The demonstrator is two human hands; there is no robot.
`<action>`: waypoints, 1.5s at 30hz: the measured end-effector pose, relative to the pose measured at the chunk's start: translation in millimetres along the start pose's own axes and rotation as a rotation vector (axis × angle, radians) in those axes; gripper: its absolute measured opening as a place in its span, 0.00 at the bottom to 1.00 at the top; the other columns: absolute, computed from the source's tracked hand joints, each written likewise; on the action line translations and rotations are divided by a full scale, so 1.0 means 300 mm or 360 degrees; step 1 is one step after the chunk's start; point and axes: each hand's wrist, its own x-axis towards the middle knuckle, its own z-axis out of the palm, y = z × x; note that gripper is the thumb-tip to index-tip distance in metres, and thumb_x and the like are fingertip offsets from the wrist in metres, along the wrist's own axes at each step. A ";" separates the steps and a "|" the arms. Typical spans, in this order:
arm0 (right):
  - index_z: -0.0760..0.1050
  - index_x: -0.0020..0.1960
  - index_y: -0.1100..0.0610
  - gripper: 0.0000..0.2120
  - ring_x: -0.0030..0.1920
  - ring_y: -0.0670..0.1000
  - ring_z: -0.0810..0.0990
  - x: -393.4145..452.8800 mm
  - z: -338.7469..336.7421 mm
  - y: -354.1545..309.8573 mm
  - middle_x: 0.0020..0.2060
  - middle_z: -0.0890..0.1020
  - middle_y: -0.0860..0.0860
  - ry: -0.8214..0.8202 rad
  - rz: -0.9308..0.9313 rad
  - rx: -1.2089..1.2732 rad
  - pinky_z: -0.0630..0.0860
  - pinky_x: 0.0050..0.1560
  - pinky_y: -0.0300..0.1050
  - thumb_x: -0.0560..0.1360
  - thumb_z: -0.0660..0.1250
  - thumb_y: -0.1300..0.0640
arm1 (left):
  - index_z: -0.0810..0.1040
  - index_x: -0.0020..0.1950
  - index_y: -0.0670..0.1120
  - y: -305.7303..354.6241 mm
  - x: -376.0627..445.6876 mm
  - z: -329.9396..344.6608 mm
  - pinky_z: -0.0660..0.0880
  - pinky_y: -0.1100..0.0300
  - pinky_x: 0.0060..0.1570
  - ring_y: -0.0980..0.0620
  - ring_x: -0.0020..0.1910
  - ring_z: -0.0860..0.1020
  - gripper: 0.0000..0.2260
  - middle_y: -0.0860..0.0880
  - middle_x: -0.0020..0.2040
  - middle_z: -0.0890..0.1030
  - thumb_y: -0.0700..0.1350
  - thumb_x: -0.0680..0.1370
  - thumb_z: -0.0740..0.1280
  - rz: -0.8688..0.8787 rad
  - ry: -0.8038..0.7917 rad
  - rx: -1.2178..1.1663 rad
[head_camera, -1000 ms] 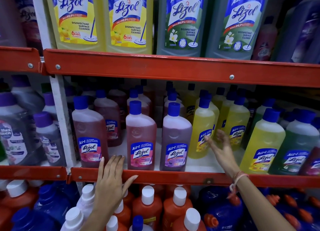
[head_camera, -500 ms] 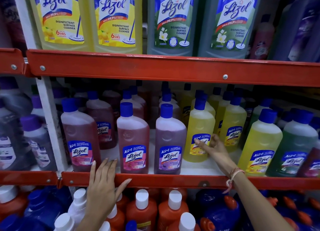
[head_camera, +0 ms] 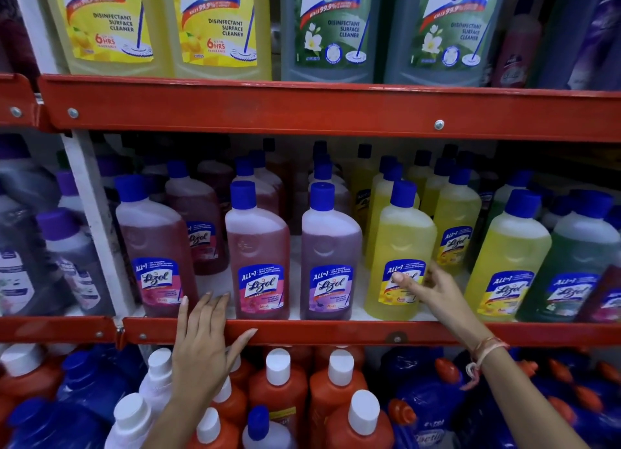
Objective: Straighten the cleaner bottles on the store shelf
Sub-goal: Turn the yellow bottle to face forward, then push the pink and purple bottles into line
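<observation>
On the middle shelf stand blue-capped cleaner bottles in rows. The front row holds a pink bottle (head_camera: pixel 156 247), a second pink bottle (head_camera: pixel 257 250), a purple bottle (head_camera: pixel 331 250) and a yellow bottle (head_camera: pixel 400 240). My right hand (head_camera: pixel 425 287) grips the yellow bottle low down, thumb on its label, fingers round its right side. That bottle stands upright at the shelf's front, next to the purple one. My left hand (head_camera: pixel 205 341) lies flat with fingers spread on the red front rail (head_camera: pixel 336 332), holding nothing.
More yellow bottles (head_camera: pixel 507 257) and a green bottle (head_camera: pixel 581 260) stand to the right. Large yellow and green bottles fill the upper shelf (head_camera: pixel 302 112). Orange, white and dark blue bottles crowd the shelf below. A white upright (head_camera: pixel 94 220) divides off grey bottles at the left.
My right hand has closed round the yellow bottle and drawn it forward to the shelf's front edge, level with the purple bottle. My left hand has stayed on the red rail.
</observation>
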 end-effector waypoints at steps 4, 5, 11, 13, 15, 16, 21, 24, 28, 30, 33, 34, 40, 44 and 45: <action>0.74 0.61 0.53 0.44 0.52 0.49 0.84 -0.037 -0.008 -0.007 0.50 0.85 0.48 0.0012 -0.0023 -0.0063 0.79 0.50 0.43 0.54 0.72 0.27 | 0.74 0.63 0.35 0.003 -0.002 0.003 0.58 0.43 0.74 0.40 0.62 0.75 0.32 0.37 0.57 0.81 0.63 0.79 0.54 0.0021 0.0045 0.0011; 0.74 0.62 0.53 0.44 0.53 0.50 0.84 -0.041 -0.011 -0.005 0.51 0.85 0.47 0.0012 -0.0023 -0.0086 0.79 0.53 0.46 0.54 0.71 0.27 | 0.74 0.63 0.35 0.003 -0.001 0.004 0.58 0.43 0.74 0.40 0.62 0.75 0.32 0.37 0.56 0.81 0.63 0.79 0.54 0.0023 0.0056 0.0013; 0.75 0.57 0.50 0.41 0.52 0.50 0.84 -0.062 -0.008 -0.007 0.49 0.85 0.48 0.0073 0.0035 -0.0104 0.80 0.48 0.39 0.52 0.72 0.27 | 0.73 0.64 0.35 0.003 -0.004 0.001 0.56 0.45 0.75 0.39 0.62 0.76 0.32 0.36 0.58 0.80 0.63 0.79 0.53 0.0016 0.0070 0.0006; 0.75 0.55 0.47 0.36 0.51 0.46 0.84 -0.078 0.006 -0.007 0.50 0.85 0.47 0.0158 0.0039 -0.0037 0.80 0.46 0.35 0.53 0.74 0.29 | 0.72 0.66 0.35 0.008 -0.003 -0.016 0.56 0.46 0.75 0.39 0.64 0.75 0.33 0.36 0.62 0.78 0.63 0.79 0.53 -0.0021 -0.0015 -0.0039; 0.73 0.60 0.49 0.38 0.57 0.45 0.81 -0.100 0.026 -0.002 0.55 0.82 0.46 0.0326 -0.0002 -0.0053 0.79 0.56 0.43 0.56 0.75 0.32 | 0.69 0.69 0.37 0.021 0.001 -0.039 0.54 0.47 0.76 0.40 0.68 0.72 0.34 0.37 0.68 0.75 0.64 0.79 0.51 -0.0086 -0.0137 -0.0151; 0.71 0.64 0.49 0.39 0.59 0.47 0.79 -0.114 0.042 -0.002 0.58 0.80 0.47 0.0448 -0.0047 -0.0091 0.78 0.59 0.48 0.59 0.76 0.35 | 0.67 0.71 0.38 0.027 0.000 -0.048 0.53 0.48 0.77 0.42 0.70 0.70 0.34 0.39 0.70 0.72 0.64 0.79 0.51 -0.0145 -0.0177 -0.0260; 0.74 0.59 0.54 0.17 0.57 0.48 0.74 -0.225 0.200 -0.082 0.56 0.75 0.50 0.1223 -0.0364 -0.0133 0.72 0.60 0.53 0.74 0.70 0.48 | 0.59 0.77 0.49 0.110 -0.005 -0.144 0.57 0.55 0.74 0.54 0.77 0.58 0.30 0.52 0.79 0.59 0.63 0.79 0.50 -0.0524 -0.0109 -0.1072; 0.76 0.53 0.53 0.06 0.52 0.49 0.79 -0.271 0.329 -0.133 0.51 0.80 0.50 0.1101 -0.0347 0.0109 0.76 0.54 0.52 0.78 0.65 0.53 | 0.61 0.75 0.49 0.165 0.011 -0.190 0.61 0.54 0.72 0.56 0.75 0.60 0.30 0.51 0.77 0.62 0.64 0.79 0.48 -0.0672 0.0004 -0.1360; 0.79 0.55 0.50 0.09 0.53 0.46 0.83 -0.297 0.491 -0.192 0.51 0.85 0.48 0.0508 -0.0183 0.0360 0.77 0.53 0.39 0.78 0.65 0.49 | 0.62 0.75 0.52 0.182 0.045 -0.214 0.66 0.51 0.71 0.55 0.72 0.66 0.33 0.50 0.74 0.67 0.69 0.76 0.45 -0.0931 -0.0071 -0.1642; 0.78 0.62 0.51 0.17 0.56 0.39 0.80 -0.293 0.561 -0.205 0.57 0.83 0.46 0.0241 -0.0079 0.0273 0.73 0.56 0.33 0.78 0.62 0.44 | 0.61 0.75 0.53 0.174 0.057 -0.218 0.64 0.49 0.72 0.54 0.72 0.66 0.38 0.50 0.75 0.68 0.73 0.73 0.42 -0.0996 -0.0120 -0.1686; 0.71 0.70 0.52 0.31 0.64 0.42 0.75 -0.274 0.632 -0.235 0.66 0.78 0.46 -0.0003 0.0074 0.0108 0.69 0.66 0.37 0.76 0.54 0.34 | 0.60 0.76 0.54 0.167 0.073 -0.219 0.62 0.50 0.73 0.55 0.73 0.65 0.40 0.51 0.75 0.67 0.75 0.71 0.41 -0.0999 -0.0179 -0.1727; 0.68 0.72 0.53 0.33 0.66 0.44 0.74 -0.268 0.644 -0.249 0.67 0.76 0.46 -0.0034 0.0116 0.0091 0.67 0.68 0.37 0.76 0.53 0.33 | 0.60 0.76 0.54 0.165 0.076 -0.220 0.62 0.50 0.74 0.55 0.73 0.65 0.41 0.51 0.75 0.67 0.76 0.71 0.41 -0.0978 -0.0210 -0.1747; 0.71 0.69 0.49 0.25 0.56 0.40 0.79 -0.238 0.649 -0.300 0.55 0.80 0.44 0.0012 0.0168 0.0118 0.68 0.47 0.26 0.79 0.50 0.39 | 0.54 0.69 0.72 0.132 0.087 -0.246 0.66 0.57 0.66 0.55 0.70 0.69 0.26 0.55 0.74 0.68 0.74 0.72 0.40 -0.0787 -0.0445 -0.1591; 0.71 0.70 0.49 0.29 0.52 0.40 0.77 -0.242 0.648 -0.295 0.55 0.81 0.44 -0.0011 0.0178 0.0095 0.69 0.54 0.33 0.78 0.50 0.35 | 0.48 0.66 0.79 0.069 0.087 -0.250 0.72 0.47 0.64 0.45 0.68 0.73 0.24 0.50 0.71 0.73 0.74 0.70 0.35 -0.0634 -0.0566 -0.1361; 0.70 0.71 0.49 0.30 0.56 0.43 0.77 -0.242 0.651 -0.296 0.57 0.81 0.45 -0.0022 0.0179 0.0078 0.69 0.57 0.37 0.77 0.49 0.34 | 0.47 0.67 0.79 0.062 0.089 -0.256 0.72 0.50 0.63 0.45 0.67 0.74 0.24 0.49 0.70 0.75 0.74 0.70 0.35 -0.0632 -0.0570 -0.1368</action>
